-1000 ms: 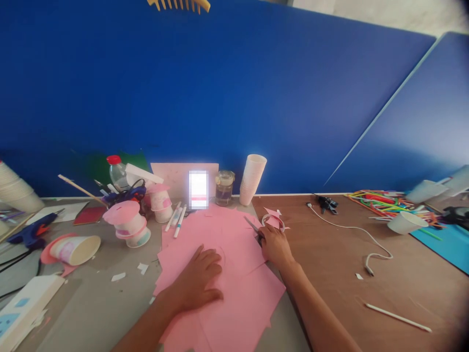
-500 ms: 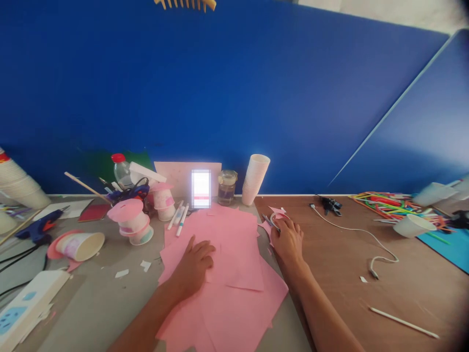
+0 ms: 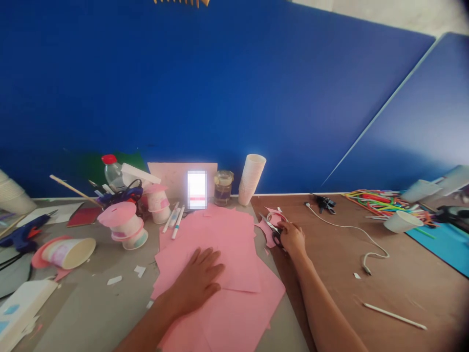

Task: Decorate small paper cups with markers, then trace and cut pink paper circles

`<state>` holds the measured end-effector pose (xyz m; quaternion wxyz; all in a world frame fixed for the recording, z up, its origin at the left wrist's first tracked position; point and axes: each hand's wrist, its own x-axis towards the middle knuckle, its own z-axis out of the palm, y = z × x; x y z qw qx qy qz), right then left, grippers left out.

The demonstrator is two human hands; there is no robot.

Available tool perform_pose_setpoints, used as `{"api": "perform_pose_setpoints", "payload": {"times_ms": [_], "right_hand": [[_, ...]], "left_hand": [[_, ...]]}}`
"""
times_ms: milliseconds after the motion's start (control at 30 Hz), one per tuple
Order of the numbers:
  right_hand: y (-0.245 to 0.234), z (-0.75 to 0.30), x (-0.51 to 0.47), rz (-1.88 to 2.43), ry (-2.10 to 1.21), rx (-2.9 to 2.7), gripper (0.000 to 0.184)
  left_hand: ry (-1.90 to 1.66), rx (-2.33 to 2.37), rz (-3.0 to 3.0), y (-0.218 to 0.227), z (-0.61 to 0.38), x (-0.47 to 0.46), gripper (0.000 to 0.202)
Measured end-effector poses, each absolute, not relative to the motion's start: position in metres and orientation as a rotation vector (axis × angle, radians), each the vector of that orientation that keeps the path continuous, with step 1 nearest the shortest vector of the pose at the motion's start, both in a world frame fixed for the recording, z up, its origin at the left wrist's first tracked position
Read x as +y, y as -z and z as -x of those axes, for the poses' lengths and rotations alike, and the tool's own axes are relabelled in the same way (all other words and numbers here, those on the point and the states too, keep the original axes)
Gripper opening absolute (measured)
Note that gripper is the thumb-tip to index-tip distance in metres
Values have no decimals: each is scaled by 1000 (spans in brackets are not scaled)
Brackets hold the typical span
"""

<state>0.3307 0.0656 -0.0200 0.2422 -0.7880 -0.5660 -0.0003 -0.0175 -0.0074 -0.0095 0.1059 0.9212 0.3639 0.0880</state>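
Observation:
My left hand (image 3: 200,281) lies flat, fingers spread, on overlapping sheets of pink paper (image 3: 238,266). To the right, my right hand (image 3: 293,239) is at the black handles of a pair of scissors (image 3: 273,229), with its fingers curled over them; the fingertips are partly hidden. The scissors' metal blades point away to the upper left, over pink paper scraps (image 3: 269,237). A roll of tape (image 3: 275,215) lies just beyond the blades, near my fingertips.
Pink-trimmed paper cups (image 3: 122,225), markers (image 3: 178,222) and a glue gun (image 3: 25,232) are on the left. Behind the paper stand a bright phone screen (image 3: 197,189), a jar (image 3: 223,188) and stacked cups (image 3: 252,180). A cable (image 3: 348,227) and white stick (image 3: 394,316) lie right.
My left hand has come closer and flattened, its fingers spreading on the paper. My right hand has shifted slightly, uncovering more of the scissors and tape roll. The view has turned a little right.

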Motion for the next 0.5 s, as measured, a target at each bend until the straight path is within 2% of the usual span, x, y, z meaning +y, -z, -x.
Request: {"api": "perform_pose_setpoints", "payload": {"times_ms": [133, 333, 500], "right_hand": [[18, -336, 63, 2128, -49, -1542, 37], [20, -330, 62, 1898, -169, -1672, 46], [20, -311, 66, 1752, -65, -1585, 42]], "left_hand": [[-238, 1074, -2705, 10, 18, -6, 42], [-211, 1081, -2686, 7, 16, -6, 43], [-270, 1079, -2710, 5, 15, -7, 42]]}}
